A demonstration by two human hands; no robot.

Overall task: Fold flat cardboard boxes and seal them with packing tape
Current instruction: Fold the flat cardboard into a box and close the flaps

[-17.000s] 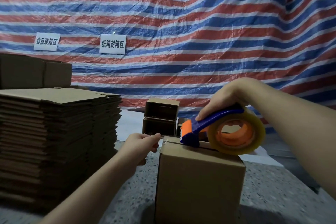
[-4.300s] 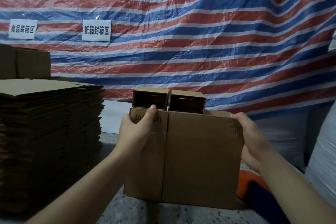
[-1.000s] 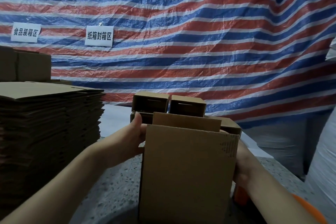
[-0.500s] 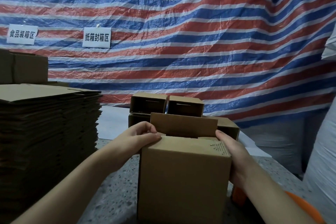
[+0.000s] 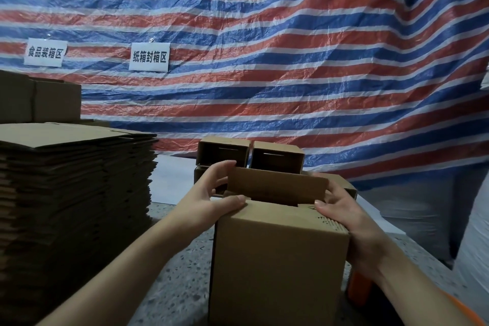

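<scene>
A brown cardboard box stands upright on the speckled table right in front of me. Its near top flap lies folded down; the far flap still stands up. My left hand holds the box's top left corner, thumb on the folded near flap and fingers curled over the far flap's left end. My right hand holds the top right corner, thumb on the near flap, fingers behind the far flap's right end. An orange piece of the tape dispenser shows behind my right wrist.
A tall stack of flat cardboard blanks fills the left side. Several assembled boxes stand behind the one I hold, and more at the far left. A striped tarp with two paper signs hangs behind.
The near flap has been folded down onto the box top. Both hands have moved up to the far flap's ends, and that flap tilts slightly toward me.
</scene>
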